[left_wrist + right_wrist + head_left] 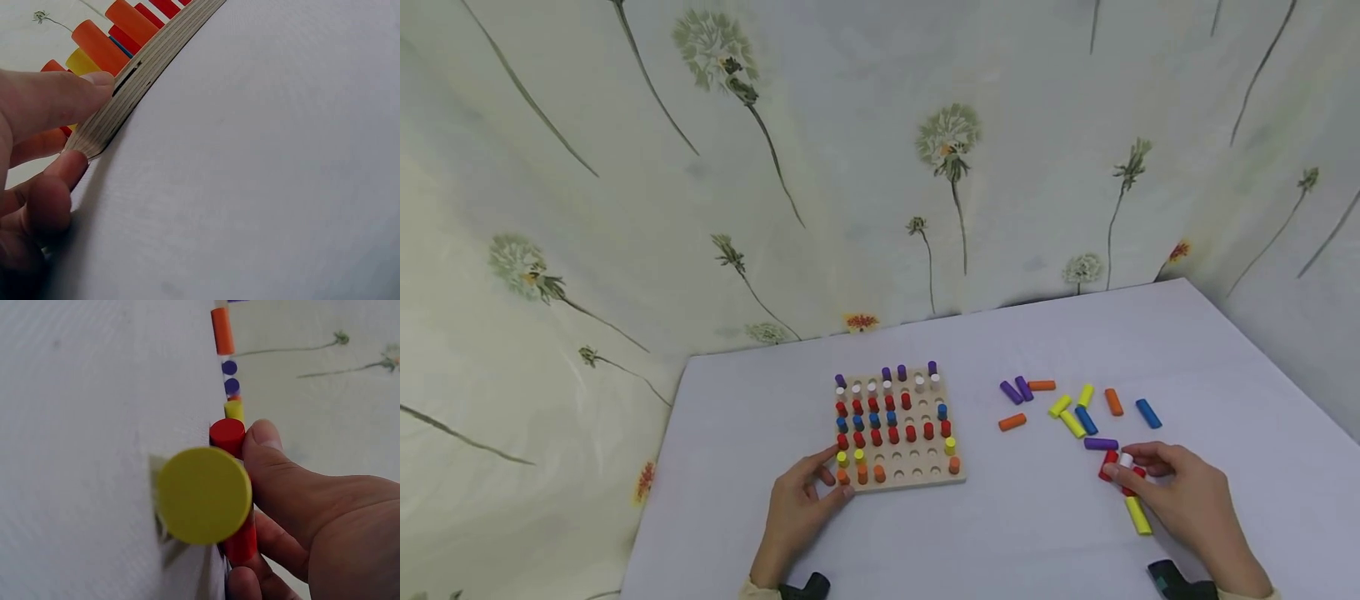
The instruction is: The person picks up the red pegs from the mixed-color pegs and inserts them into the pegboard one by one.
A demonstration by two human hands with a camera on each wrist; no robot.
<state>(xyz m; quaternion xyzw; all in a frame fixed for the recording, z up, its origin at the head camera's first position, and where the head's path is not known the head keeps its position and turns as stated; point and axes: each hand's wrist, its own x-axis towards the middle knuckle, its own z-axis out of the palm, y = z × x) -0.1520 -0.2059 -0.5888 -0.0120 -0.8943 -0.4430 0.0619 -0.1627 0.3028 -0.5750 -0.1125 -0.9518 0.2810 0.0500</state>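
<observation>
A wooden pegboard [917, 482] stands on the table with rows of purple, white, red, blue, yellow and orange pegs and several bare holes. My left hand [802, 506] grips its near left corner, thumb on the front edge and fingers at the left side. In the left wrist view the thumb [94, 87] lies against the layered wood edge beside an orange peg [97, 47]. To the right, my right hand [1187, 492] pinches a white peg [1125, 460] between thumb and fingers. Red pegs [1107, 465] lie right around those fingertips, and a yellow peg [1138, 515] lies just in front.
Loose pegs lie scattered on the white tabletop [1000, 533] beyond the right hand: purple [1101, 444], blue [1148, 413], orange [1113, 402] and yellow [1072, 424] ones. A flower-print cloth [865, 167] hangs behind the table.
</observation>
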